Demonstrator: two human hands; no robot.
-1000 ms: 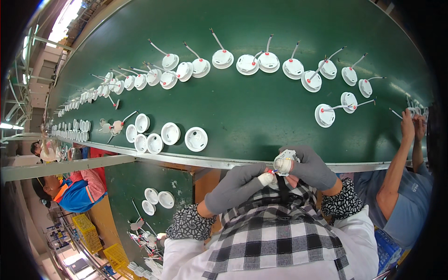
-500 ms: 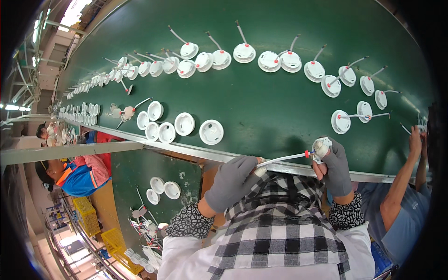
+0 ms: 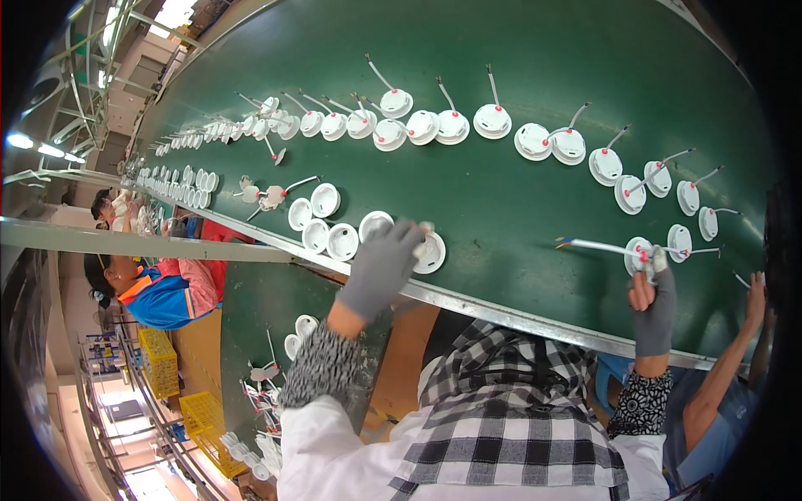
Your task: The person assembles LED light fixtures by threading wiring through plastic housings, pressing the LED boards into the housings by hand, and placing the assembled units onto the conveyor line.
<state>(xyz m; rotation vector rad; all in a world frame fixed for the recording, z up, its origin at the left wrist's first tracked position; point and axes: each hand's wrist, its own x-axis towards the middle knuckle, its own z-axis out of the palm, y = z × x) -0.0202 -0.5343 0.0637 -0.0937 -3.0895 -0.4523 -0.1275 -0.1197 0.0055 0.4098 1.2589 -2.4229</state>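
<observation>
My left hand [image 3: 380,269], in a grey glove with bare fingertips, is at a white round shallow housing [image 3: 431,254] near the table's front edge. Its fingers are bent over the housing's left side and partly hide it. In my right hand [image 3: 653,313], also gloved, a small white fitting with a white cable [image 3: 603,246] is pinched upright. The cable sticks out leftward above the table, with coloured wire ends at its tip. Behind the fitting lies a white round lamp base [image 3: 637,250] with a red collar, partly covered by it.
Several white housings [image 3: 342,242] stand left of my left hand. Rows of white discs with cables [image 3: 493,123] run along the green table [image 3: 501,209]. A metal rail [image 3: 518,320] edges it. A co-worker's arm [image 3: 725,367] is at right; another person [image 3: 171,292] sits left.
My left hand has let go of the cable and moved left to the housing. My right hand has moved right with the fitting, and the cable's free end now hangs out unsupported.
</observation>
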